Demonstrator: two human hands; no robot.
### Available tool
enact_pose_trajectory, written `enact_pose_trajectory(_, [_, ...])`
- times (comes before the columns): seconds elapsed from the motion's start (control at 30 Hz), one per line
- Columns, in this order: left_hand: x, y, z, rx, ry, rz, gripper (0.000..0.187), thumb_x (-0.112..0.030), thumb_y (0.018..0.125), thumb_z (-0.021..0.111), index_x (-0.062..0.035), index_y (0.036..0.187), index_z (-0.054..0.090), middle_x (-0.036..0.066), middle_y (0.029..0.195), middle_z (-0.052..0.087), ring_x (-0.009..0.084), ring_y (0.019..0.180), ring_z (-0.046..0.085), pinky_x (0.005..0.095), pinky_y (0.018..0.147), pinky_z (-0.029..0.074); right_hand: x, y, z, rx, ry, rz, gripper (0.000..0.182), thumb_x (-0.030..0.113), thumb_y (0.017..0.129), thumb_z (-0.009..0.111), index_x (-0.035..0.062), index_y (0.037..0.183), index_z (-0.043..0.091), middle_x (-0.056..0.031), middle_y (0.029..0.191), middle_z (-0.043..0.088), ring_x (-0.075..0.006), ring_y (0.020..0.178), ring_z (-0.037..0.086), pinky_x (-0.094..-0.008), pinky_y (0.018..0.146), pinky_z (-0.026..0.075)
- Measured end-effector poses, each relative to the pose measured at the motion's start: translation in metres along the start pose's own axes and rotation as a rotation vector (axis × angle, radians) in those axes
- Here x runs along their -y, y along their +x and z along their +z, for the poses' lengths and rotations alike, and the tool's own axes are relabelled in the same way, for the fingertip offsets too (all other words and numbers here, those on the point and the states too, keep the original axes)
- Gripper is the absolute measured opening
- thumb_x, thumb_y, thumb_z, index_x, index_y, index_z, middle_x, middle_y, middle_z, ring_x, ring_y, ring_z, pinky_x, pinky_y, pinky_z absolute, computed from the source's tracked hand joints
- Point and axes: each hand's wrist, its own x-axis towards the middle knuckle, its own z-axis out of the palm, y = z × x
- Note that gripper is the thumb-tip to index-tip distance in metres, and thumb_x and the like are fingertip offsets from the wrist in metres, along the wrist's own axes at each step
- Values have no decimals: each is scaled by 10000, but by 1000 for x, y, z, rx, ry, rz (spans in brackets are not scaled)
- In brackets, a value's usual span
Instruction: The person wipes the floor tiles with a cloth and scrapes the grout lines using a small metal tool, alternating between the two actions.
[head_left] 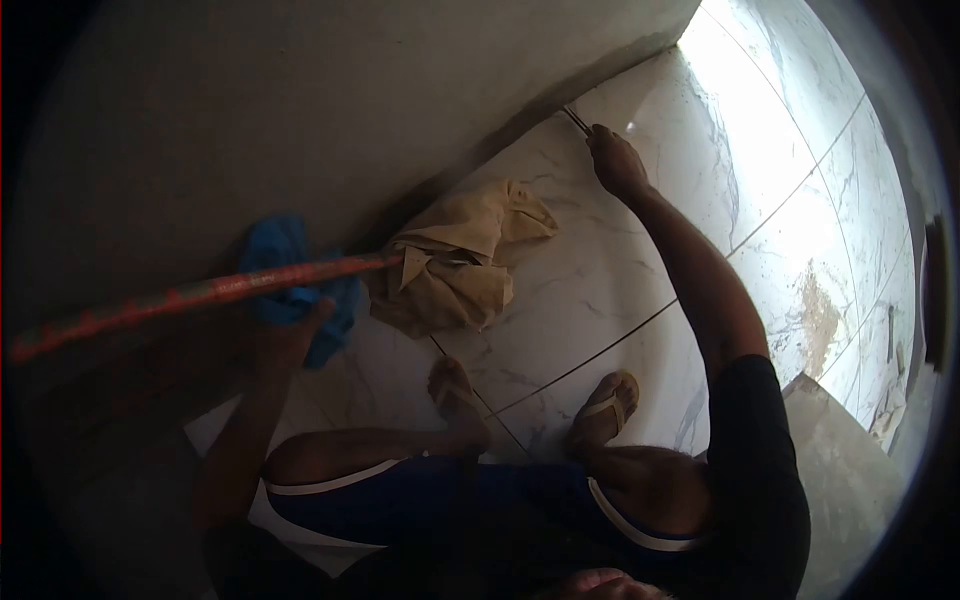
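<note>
My right hand (617,165) is closed round a thin metal tool (575,119), whose far end meets the foot of the wall (380,90). My left hand (300,335), in shadow at the left, is closed on a crumpled blue cloth (275,245). Across that cloth runs a worn red pole (210,292), slanting from the left edge to a bunched tan cloth (455,240) on the floor. The pole's lower end disappears into the folds of the tan cloth.
Marbled white floor tiles (560,300) with dark joints spread around my sandalled feet (605,405). Bright light falls at the upper right. Sandy debris (820,315) lies on the tiles at the right, near a grey slab (835,460).
</note>
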Motion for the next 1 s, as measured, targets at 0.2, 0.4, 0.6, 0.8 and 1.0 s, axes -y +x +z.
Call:
enact_pose_trajectory(0.2, [-109, -36, -61, 722, 175, -152, 508, -371, 784, 862, -118, 1191, 695, 104, 1156, 728, 304, 1059, 710, 441, 916, 553, 15, 9, 27, -16, -89, 128, 252, 227, 1049, 456, 9, 1127, 556, -307, 1077, 664, -474, 1029, 662, -578, 881, 520])
enact_pose_trajectory(0.4, [-167, -37, -35, 855, 264, 527, 421, -265, 778, 797, -88, 1116, 622, 101, 1027, 663, 329, 914, 671, 451, 817, 510, -25, -63, -30, 249, -280, 196, 213, 130, 992, 452, -28, 1037, 589, -302, 956, 705, -479, 947, 685, -580, 866, 529])
enact_pose_trajectory(0.6, [-174, -23, -34, 807, 165, 612, 382, -319, 813, 768, -87, 1072, 610, 68, 963, 634, 269, 846, 657, 423, 772, 503, 4, -79, -71, 341, -381, 279, 259, 225, 1023, 493, -17, 1037, 583, -310, 924, 699, -490, 933, 681, -584, 845, 516])
enact_pose_trajectory(0.8, [-185, -13, -33, 868, 80, 700, 322, -324, 837, 742, -129, 1063, 623, 36, 918, 611, 218, 802, 643, 377, 724, 505, 35, -19, -60, 182, -364, 51, 345, 403, 1052, 511, 67, 1103, 574, -221, 958, 728, -451, 937, 695, -555, 803, 529])
enact_pose_trajectory(1.0, [-186, -5, -29, 885, 45, 754, 309, -288, 838, 725, -135, 1090, 632, 24, 937, 614, 200, 798, 644, 369, 732, 510, 27, 25, -22, 149, -292, 41, 312, 367, 1067, 472, 82, 1168, 550, -236, 1079, 710, -462, 963, 688, -565, 825, 525])
